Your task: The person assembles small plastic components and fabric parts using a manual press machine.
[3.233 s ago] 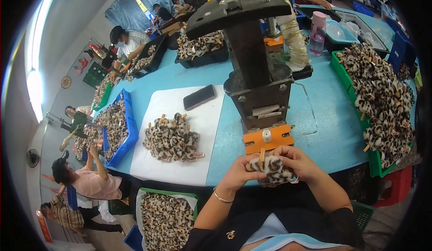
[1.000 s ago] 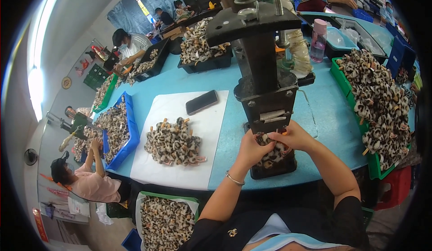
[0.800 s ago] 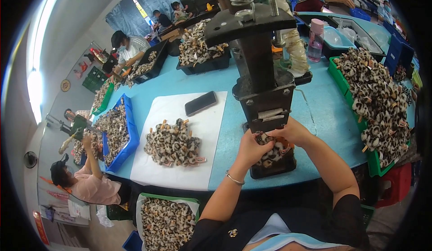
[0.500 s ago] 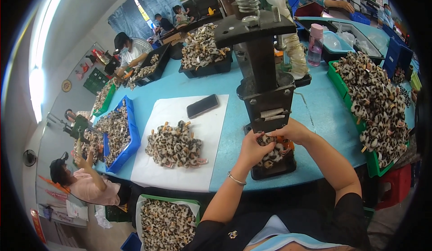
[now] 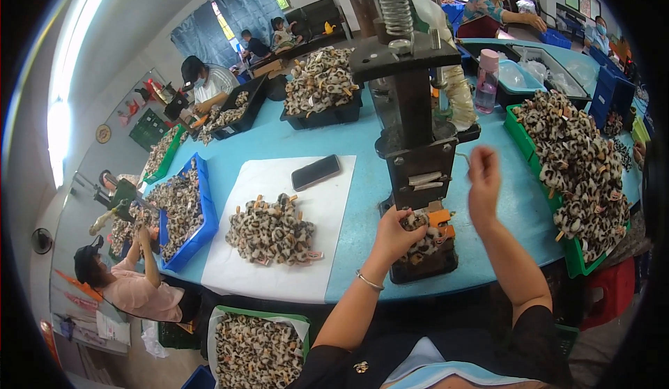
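While closed around a leopard-print fabric piece point(image 5: 417, 223) at the foot of the dark press machine point(image 5: 417, 138), left hand point(image 5: 397, 234) rests just above the orange fixture point(image 5: 439, 217) on the blue worktop point(image 5: 362, 201). Right hand point(image 5: 483, 183) raised beside the press, fingers loosely open, holding nothing. White sheet point(image 5: 279, 180) with similar pieces lying left.

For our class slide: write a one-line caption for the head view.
Left hand holds a spotted fabric piece under a black press; right hand is raised, empty.
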{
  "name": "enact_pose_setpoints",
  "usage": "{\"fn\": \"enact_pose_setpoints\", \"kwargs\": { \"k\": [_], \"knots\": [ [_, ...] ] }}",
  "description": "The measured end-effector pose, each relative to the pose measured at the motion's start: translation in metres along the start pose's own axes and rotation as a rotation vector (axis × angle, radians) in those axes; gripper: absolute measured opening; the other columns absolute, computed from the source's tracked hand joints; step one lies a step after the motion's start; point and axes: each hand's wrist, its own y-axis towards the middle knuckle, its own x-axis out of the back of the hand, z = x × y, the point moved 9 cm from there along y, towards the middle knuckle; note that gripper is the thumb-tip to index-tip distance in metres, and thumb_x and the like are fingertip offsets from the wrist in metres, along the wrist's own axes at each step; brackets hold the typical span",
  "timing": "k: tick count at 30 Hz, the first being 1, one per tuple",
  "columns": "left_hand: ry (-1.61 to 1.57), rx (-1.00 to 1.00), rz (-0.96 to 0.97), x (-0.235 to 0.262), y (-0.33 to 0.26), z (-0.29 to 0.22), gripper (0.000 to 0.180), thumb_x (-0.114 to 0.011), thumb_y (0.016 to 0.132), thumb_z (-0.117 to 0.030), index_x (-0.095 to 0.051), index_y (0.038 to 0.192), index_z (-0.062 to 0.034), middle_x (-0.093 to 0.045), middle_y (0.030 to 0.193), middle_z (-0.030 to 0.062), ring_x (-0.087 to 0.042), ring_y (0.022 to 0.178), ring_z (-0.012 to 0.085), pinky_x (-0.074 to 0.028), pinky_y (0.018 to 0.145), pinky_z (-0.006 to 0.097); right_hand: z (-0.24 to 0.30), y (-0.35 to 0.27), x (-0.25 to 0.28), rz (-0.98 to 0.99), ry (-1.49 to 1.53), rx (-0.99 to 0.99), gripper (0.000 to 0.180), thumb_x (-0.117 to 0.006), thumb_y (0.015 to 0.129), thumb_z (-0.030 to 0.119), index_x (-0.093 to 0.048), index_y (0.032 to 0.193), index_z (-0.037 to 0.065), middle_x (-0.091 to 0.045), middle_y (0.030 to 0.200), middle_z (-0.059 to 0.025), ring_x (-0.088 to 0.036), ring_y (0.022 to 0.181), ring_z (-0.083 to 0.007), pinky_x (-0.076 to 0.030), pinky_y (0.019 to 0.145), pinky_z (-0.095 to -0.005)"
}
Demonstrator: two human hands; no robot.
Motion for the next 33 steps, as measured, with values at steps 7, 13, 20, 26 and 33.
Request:
{"fn": "enact_pose_setpoints", "kwargs": {
  "k": [7,13,20,26,33],
  "knots": [
    [0.107,0.017,0.061,-0.011,0.006,0.011,0.037,-0.078,0.066,-0.018,-0.062,0.085,0.0088,-0.06,0.082,0.0135,-0.059,0.08,0.0186,-0.047,0.07,0.031,0.144,0.178,-0.097,0.493,0.171,-0.21,0.047,-0.061,0.088,0.036,-0.056,0.119,0.001,-0.057,0.117,-0.0099,-0.056,0.1,-0.0142,-0.043,0.085,-0.0261],
    [0.102,0.047,-0.002,0.008,0.001,0.012,0.032,-0.077,0.067,-0.017,-0.064,0.084,0.0067,-0.063,0.077,0.0116,-0.06,0.072,0.016,-0.048,0.065,0.03,0.181,0.104,-0.039,0.215,0.615,0.195,0.025,-0.056,0.091,0.028,-0.06,0.102,0.006,-0.059,0.088,-0.0037,-0.055,0.078,-0.0138,-0.044,0.073,-0.0309],
    [0.029,0.013,0.087,-0.011,0.004,0.036,0.04,-0.079,0.065,-0.021,-0.062,0.09,0.0059,-0.062,0.082,0.0135,-0.064,0.078,0.0247,-0.051,0.072,0.032,0.219,0.031,-0.001,0.221,0.48,0.587,0.019,-0.048,0.092,0.02,-0.047,0.075,0.011,-0.047,0.071,-0.0008,-0.044,0.064,-0.0075,-0.036,0.06,-0.025],
    [0.036,-0.014,0.03,0.002,-0.001,0.014,0.029,-0.078,0.073,-0.021,-0.067,0.089,0.001,-0.063,0.081,0.0058,-0.058,0.078,0.0127,-0.048,0.072,0.028,0.164,0.154,-0.076,0.462,0.371,-0.022,0.045,-0.054,0.094,0.036,-0.052,0.126,0.005,-0.058,0.113,-0.0033,-0.055,0.1,-0.0132,-0.041,0.089,-0.0268],
    [0.335,0.046,-0.099,0.042,-0.031,0.055,0.03,-0.066,0.084,-0.036,-0.07,0.092,-0.0072,-0.056,0.084,0.0076,-0.053,0.085,0.0253,-0.041,0.07,0.037,-0.027,-0.007,0.003,0.15,0.133,-0.288,0.024,-0.05,0.094,0.017,-0.06,0.108,0.001,-0.058,0.082,-0.0013,-0.054,0.076,-0.0098,-0.045,0.071,-0.024]
  ]
}}
